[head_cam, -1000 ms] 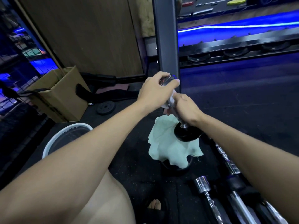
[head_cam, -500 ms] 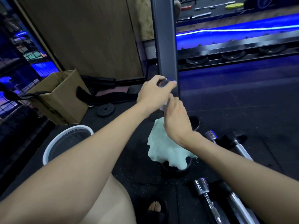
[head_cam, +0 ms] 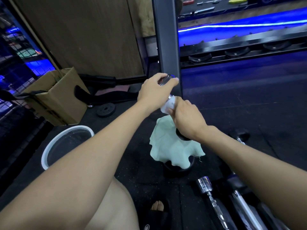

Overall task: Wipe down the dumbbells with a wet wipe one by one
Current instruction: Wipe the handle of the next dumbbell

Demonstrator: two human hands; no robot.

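Head view, left hand: our left hand (head_cam: 154, 92) curls over the chrome top end of the upright chrome dumbbell (head_cam: 166, 80), gripping it from above.
Head view, right hand: our right hand (head_cam: 186, 118) wraps round the dumbbell's shaft just below the left one, pressing a white wet wipe (head_cam: 168, 105) against the metal.
Head view, dumbbell: it stands tilted, its black lower plate (head_cam: 181, 136) showing under our right wrist, over a pale green cloth (head_cam: 172, 150).
Head view, cloth: we see it draped over a dark round object on the black rubber floor (head_cam: 249, 113); what that object is we cannot tell.
Head view, more bars: chrome dumbbell bars (head_cam: 209, 193) lie on the floor at lower right.
Head view, left side: a white-rimmed round basin (head_cam: 49, 146) sits near a brown cardboard box (head_cam: 56, 97), with a small black weight plate (head_cam: 106, 109) between box and cloth.
Head view, behind: a dark grey steel post (head_cam: 167, 39) rises just beyond our hands.
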